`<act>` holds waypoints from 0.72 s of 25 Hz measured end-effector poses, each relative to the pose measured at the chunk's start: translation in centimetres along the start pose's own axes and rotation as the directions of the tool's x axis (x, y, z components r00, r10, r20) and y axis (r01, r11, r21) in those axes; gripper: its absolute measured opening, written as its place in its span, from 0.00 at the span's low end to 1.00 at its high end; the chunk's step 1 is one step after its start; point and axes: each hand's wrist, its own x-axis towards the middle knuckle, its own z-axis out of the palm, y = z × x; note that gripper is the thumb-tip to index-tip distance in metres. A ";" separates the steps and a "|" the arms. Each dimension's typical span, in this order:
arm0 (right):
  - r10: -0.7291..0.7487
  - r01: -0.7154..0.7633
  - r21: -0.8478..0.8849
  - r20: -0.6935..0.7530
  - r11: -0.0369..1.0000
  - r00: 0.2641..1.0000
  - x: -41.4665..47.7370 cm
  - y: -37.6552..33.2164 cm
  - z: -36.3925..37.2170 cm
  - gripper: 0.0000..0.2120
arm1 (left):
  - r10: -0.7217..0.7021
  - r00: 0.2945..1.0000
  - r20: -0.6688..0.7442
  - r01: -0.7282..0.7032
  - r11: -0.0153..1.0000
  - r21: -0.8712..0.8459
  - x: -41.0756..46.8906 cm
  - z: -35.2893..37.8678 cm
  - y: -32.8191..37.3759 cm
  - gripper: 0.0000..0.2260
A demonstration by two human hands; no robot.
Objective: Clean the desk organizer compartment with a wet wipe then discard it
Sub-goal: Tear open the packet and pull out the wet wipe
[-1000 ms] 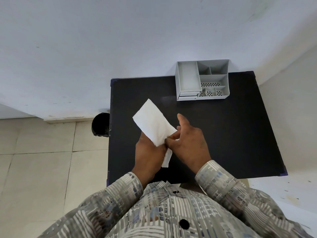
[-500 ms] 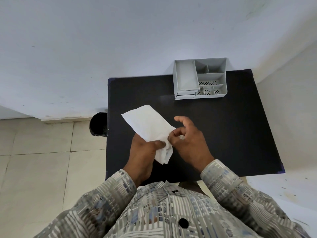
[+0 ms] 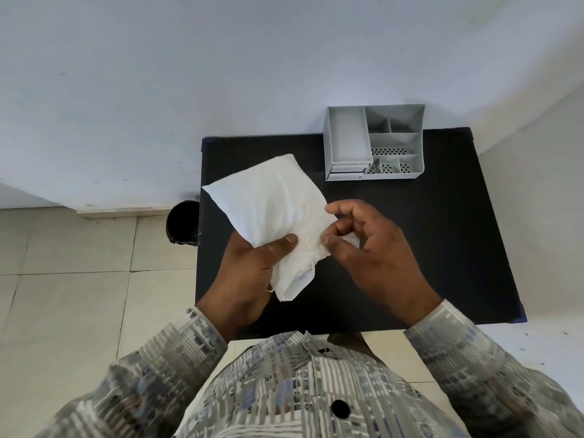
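Room: pale wall on the far side, beige tiled floor [image 3: 72, 279] on the left, a small black counter [image 3: 442, 248] set against the wall.
Counter: bare dark top apart from the organizer in its far right part.
Desk organizer [image 3: 373, 142]: grey plastic, upright, several open compartments; one long tray on its left, smaller perforated-bottom cells on its near right. It looks empty, untouched, well apart from both hands.
Wet wipe [image 3: 278, 213]: white sheet, mostly spread out, held in the air above the near left part of the counter, between the two hands; its far left corner hangs free.
Left hand [image 3: 249, 273]: grasping the wipe's near lower part, thumb pressed on top, loose folds trailing below the palm.
Right hand [image 3: 369, 245]: thumb and forefinger pinching the wipe's right edge, other fingers curled loosely; a scrap of white shows inside the curl.
Bin [image 3: 183, 222]: dark round container on the floor, just beside the counter's left edge; likely the place to discard.
Handling: the wipe is light, limp and probably damp, so it will sag, cling to itself and bunch; it tears sooner than it slips.
Where to hold: probably best gathered into a pad over the fingertips, so that a firm face reaches the compartment corners.
Stage: judged as preparing the wipe; wiping not yet begun.
Risk: the light organizer may slide under pressure unless one hand steadies it.
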 end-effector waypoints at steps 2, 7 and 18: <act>-0.099 0.100 -0.055 0.028 0.993 0.995 -0.2 -1.2 -0.8 0.16 | 0.041 0.998 0.054 -0.040 0.999 -0.021 -0.3 -0.1 1.3 0.19; -0.306 0.318 -0.183 0.093 0.930 0.947 -1.0 -3.4 -2.1 0.20 | 0.090 0.992 0.084 -0.086 0.995 -0.059 -0.9 -0.2 3.8 0.21; -0.214 0.225 -0.027 0.210 0.974 0.954 -1.0 -4.0 -2.5 0.21 | 0.068 0.975 0.212 -0.119 0.964 0.239 -1.0 -0.4 5.6 0.30</act>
